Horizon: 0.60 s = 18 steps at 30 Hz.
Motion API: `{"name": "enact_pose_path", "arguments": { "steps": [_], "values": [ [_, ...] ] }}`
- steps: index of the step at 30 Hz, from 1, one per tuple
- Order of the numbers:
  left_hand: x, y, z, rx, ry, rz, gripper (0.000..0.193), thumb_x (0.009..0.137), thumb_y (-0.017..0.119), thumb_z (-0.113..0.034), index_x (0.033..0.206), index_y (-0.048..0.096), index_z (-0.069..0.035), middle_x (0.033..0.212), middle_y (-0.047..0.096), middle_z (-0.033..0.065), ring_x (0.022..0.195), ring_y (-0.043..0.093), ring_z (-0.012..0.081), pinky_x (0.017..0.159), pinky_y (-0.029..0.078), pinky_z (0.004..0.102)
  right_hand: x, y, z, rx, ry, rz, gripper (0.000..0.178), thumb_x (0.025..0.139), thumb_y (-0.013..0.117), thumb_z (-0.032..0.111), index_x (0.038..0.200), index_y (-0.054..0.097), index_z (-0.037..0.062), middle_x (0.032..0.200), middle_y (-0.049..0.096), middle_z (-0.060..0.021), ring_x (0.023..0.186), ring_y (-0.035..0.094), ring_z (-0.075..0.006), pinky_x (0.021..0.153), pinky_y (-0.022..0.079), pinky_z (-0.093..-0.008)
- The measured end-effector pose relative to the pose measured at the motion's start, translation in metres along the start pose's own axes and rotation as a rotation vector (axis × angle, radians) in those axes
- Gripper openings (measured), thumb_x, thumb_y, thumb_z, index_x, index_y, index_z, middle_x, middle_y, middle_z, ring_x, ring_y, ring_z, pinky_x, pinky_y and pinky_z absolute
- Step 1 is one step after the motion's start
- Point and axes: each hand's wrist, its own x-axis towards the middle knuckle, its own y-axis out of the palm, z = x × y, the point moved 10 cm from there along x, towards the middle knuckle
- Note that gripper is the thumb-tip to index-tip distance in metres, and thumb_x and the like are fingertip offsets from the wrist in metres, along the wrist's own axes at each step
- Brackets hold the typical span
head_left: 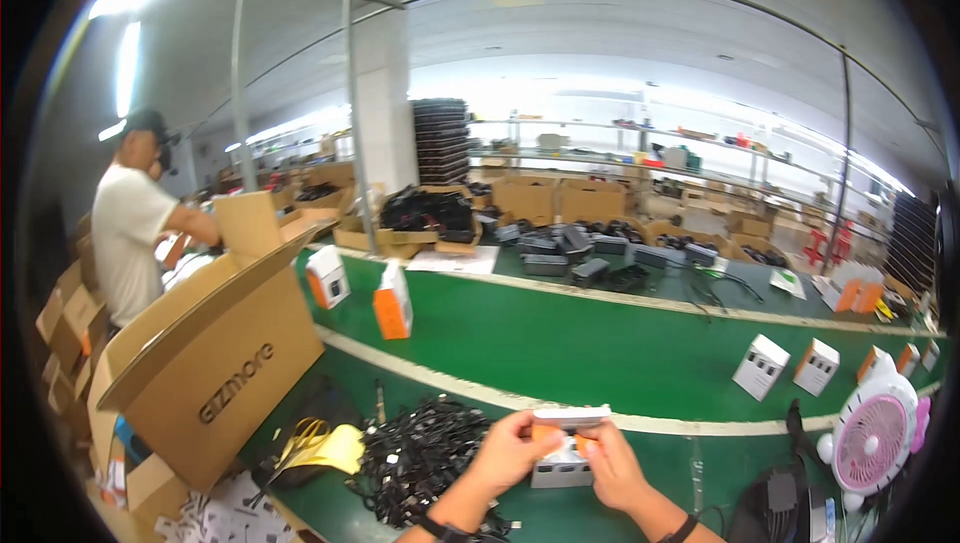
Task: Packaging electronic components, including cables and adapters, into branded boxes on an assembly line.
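My left hand (508, 451) and my right hand (612, 465) together hold a small white and orange product box (566, 443) just above the near edge of the green conveyor belt (600, 353). The box's top flap stands open between my thumbs. A heap of black cables (420, 453) lies just left of my left hand. Both wrists carry dark bands.
Several white and orange boxes stand on the belt, two at the left (392, 301) and others at the right (762, 367). A large open cardboard carton (215, 353) stands at left. A pink desk fan (872, 438) sits at right. A person in a white shirt (128, 228) works at far left.
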Motion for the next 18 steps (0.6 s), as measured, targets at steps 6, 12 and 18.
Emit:
{"name": "enact_pose_path", "arguments": {
  "steps": [6, 12, 18],
  "values": [
    [-0.034, 0.04, -0.092, 0.784, 0.672, 0.068, 0.037, 0.086, 0.082, -0.012, 0.122, 0.077, -0.011, 0.127, 0.068, 0.0109, 0.113, 0.068, 0.0303, 0.096, 0.056, 0.0379, -0.013, 0.006, -0.041, 0.633, 0.254, -0.298, 0.049, 0.105, 0.055, 0.008, 0.145, 0.028, 0.0111, 0.141, 0.054, -0.0175, 0.125, 0.057, -0.0238, 0.105, 0.048, -0.0374],
    [-0.037, 0.041, -0.08, 0.85, 0.681, 0.124, 0.034, 0.091, 0.077, -0.013, 0.125, 0.076, -0.012, 0.132, 0.071, 0.0126, 0.124, 0.065, 0.0323, 0.106, 0.053, 0.0411, -0.006, 0.021, -0.035, 0.97, 0.298, -0.138, 0.046, 0.098, 0.044, 0.015, 0.142, 0.051, 0.0043, 0.147, 0.051, -0.0123, 0.139, 0.047, -0.0241, 0.12, 0.033, -0.0374],
    [-0.054, 0.054, -0.062, 1.467, 0.24, 0.331, 0.084, 0.096, 0.05, -0.076, 0.16, 0.045, -0.021, 0.171, 0.016, 0.0268, 0.154, 0.014, 0.0598, 0.121, 0.018, 0.0713, -0.004, 0.011, -0.035, 0.385, 0.178, 0.068, 0.047, 0.094, 0.049, 0.018, 0.139, 0.057, 0.0047, 0.151, 0.049, -0.0154, 0.144, 0.042, -0.0269, 0.122, 0.028, -0.0418]
  ]
}}
